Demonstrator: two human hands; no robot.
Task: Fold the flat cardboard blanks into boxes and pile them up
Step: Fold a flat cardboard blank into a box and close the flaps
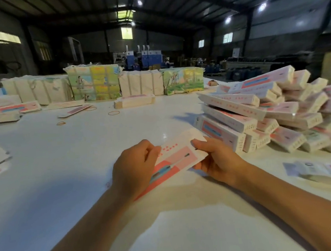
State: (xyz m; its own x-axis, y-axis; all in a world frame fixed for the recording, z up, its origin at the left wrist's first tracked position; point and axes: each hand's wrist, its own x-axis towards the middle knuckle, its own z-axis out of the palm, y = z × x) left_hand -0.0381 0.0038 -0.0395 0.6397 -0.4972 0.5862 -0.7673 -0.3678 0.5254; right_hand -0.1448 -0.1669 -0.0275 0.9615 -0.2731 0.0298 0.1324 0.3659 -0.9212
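A flat cardboard blank (175, 158) is pinched at opposite ends by the left hand (133, 171) and right hand (215, 159), forearms converging above the white table (83, 151), beside the pile of folded boxes (268, 113).

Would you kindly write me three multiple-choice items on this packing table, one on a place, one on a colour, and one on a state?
1. Where does the pile of folded boxes lie on the white table?
A. at the person's right
B. at the person's left
C. under the table

2. What colour are the loose rubber bands on the table?
A. blue
B. orange
C. black

3. How is the cardboard blank held?
A. it lies untouched
B. by the left hand alone
C. by both hands

Answers: 1 A, the heap fills the right side. 2 B, the rings show orange on the white top. 3 C, the left hand and the right hand each grip an end.
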